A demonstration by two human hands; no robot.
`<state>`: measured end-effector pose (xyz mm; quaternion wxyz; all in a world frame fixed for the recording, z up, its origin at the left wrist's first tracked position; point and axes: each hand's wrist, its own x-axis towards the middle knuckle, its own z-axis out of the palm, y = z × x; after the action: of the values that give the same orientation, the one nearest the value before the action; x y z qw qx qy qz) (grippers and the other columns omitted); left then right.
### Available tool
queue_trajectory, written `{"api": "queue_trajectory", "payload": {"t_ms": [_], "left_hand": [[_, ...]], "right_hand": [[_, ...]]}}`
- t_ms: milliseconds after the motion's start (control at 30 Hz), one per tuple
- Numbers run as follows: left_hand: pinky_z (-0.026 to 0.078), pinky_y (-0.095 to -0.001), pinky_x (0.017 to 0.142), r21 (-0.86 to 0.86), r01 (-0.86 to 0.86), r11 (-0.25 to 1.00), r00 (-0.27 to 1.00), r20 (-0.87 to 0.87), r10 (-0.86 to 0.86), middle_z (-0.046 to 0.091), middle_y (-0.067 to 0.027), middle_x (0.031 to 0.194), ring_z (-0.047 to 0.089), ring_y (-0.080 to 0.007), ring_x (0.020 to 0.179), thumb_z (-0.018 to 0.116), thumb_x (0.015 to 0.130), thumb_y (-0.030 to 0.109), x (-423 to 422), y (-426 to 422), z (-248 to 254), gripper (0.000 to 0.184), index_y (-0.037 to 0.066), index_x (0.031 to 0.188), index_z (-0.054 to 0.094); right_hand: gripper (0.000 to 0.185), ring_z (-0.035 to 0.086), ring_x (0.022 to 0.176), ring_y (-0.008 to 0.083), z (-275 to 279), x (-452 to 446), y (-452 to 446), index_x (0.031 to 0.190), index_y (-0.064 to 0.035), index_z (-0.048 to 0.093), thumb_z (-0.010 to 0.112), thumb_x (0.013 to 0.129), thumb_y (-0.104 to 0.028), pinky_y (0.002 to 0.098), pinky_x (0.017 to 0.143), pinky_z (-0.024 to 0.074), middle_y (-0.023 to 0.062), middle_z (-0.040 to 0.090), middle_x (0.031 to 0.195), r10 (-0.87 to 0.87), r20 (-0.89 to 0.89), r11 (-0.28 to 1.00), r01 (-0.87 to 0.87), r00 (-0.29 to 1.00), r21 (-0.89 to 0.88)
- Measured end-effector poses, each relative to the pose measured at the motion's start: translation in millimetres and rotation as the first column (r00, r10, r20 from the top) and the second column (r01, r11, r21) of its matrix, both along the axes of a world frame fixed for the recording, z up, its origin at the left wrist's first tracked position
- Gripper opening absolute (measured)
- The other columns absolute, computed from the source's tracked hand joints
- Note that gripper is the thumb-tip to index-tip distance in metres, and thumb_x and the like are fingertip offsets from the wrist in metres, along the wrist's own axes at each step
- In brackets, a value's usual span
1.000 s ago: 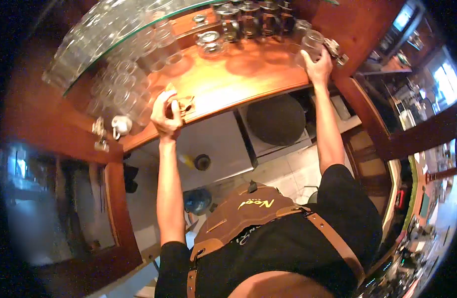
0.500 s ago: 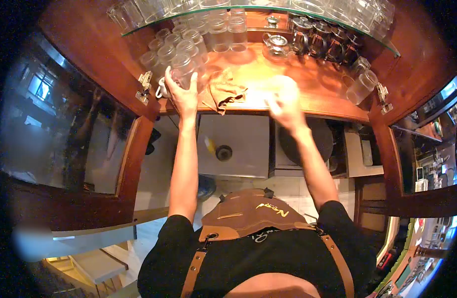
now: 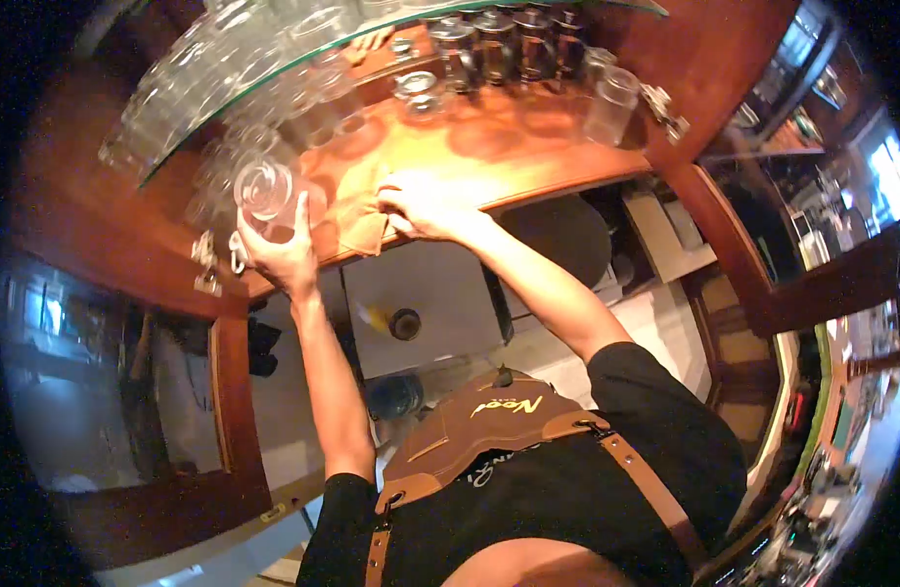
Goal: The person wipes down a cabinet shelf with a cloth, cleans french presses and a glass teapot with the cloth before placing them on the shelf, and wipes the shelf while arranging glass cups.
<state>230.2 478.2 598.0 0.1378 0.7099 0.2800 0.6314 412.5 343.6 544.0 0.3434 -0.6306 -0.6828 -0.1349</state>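
Note:
My left hand [image 3: 282, 256] is wrapped round a clear glass jar [image 3: 264, 191], its thumb on the right side and its fingers on the left. The jar is tilted, its round end facing up at me. Beside that hand is a small white handle [image 3: 237, 252]; what it belongs to is hidden. My right hand [image 3: 426, 207] is at the right edge of a crumpled brown cloth [image 3: 360, 220] on the wooden shelf [image 3: 528, 161], with its fingers curled onto the cloth. Bright light washes out part of this hand.
Several glasses stand behind the jar, and more line the glass shelf [image 3: 303, 61] above. A glass teapot [image 3: 418, 93], several French presses [image 3: 496, 49] and a frosted glass [image 3: 611, 106] stand along the back and right. Open cabinet doors [image 3: 230, 391] flank me.
My right hand has moved left across the shelf to the cloth. My left hand has brought the jar away from the other glasses, towards me. The camera view has turned.

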Motion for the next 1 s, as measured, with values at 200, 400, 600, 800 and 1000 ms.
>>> {"api": "queue_trajectory", "payload": {"t_ms": [200,400,600,800,1000], "left_hand": [[0.048,-0.0377,0.101,-0.142,0.632,0.762,0.761,-0.071,-0.645,0.062,-0.0139,0.122,0.06,-0.0248,0.114,0.091,0.072,0.021,120,-75,48,0.071,0.0,0.128,0.054],[0.052,-0.0409,0.094,-0.23,0.697,0.68,0.646,-0.21,-0.734,0.067,-0.0175,0.115,0.066,-0.0307,0.107,0.09,0.068,0.036,250,-123,38,0.071,0.002,0.121,0.059],[0.054,-0.0387,0.093,-0.252,0.75,0.611,0.584,-0.181,-0.791,0.069,-0.0163,0.113,0.067,-0.0287,0.106,0.092,0.063,0.028,334,-129,11,0.067,0.002,0.116,0.06],[0.052,-0.0376,0.096,-0.146,0.695,0.704,0.671,-0.223,-0.708,0.069,-0.0153,0.113,0.067,-0.0281,0.107,0.092,0.063,0.028,359,-133,-13,0.069,0.002,0.118,0.06],[0.049,-0.0435,0.101,-0.269,0.599,0.755,0.646,-0.396,-0.653,0.063,-0.0175,0.119,0.06,-0.033,0.116,0.092,0.059,0.037,364,-130,-5,0.081,0.003,0.124,0.056]], "right_hand": [[0.024,0.066,0.093,0.0361,1,-1,-8,0.096,-0.0064,0.066,0.066,0.082,-0.026,0.0491,0.08,0.0525,0.016,0.068,0.099,-0.047,-0.175,0.991,0.024,0.983,-0.134],[0.023,0.054,0.1,0.0304,-24,4,-4,0.108,-0.0062,0.054,0.058,0.088,-0.018,0.0417,0.089,0.045,0.0134,0.055,0.103,-0.007,-0.29,0.984,0.058,0.957,0.169],[0.07,0.045,0.137,0.0298,-56,13,10,0.152,-0.0122,0.031,0.057,0.096,-0.047,0.0432,0.112,0.0363,0.0175,0.045,0.149,-0.106,-0.218,0.992,0.119,0.97,0.044],[0.043,0.047,0.123,0.0285,-50,2,2,0.136,-0.0119,0.043,0.05,0.1,-0.035,0.0429,0.108,0.0359,0.0135,0.049,0.135,-0.023,-0.248,0.945,0.102,0.969,0.311],[0.028,0.052,0.105,0.0275,-34,14,15,0.114,-0.0125,0.054,0.044,0.1,-0.034,0.0401,0.099,0.0429,0.0117,0.054,0.121,-0.228,0.059,0.957,0.212,0.972,0.199]]}}
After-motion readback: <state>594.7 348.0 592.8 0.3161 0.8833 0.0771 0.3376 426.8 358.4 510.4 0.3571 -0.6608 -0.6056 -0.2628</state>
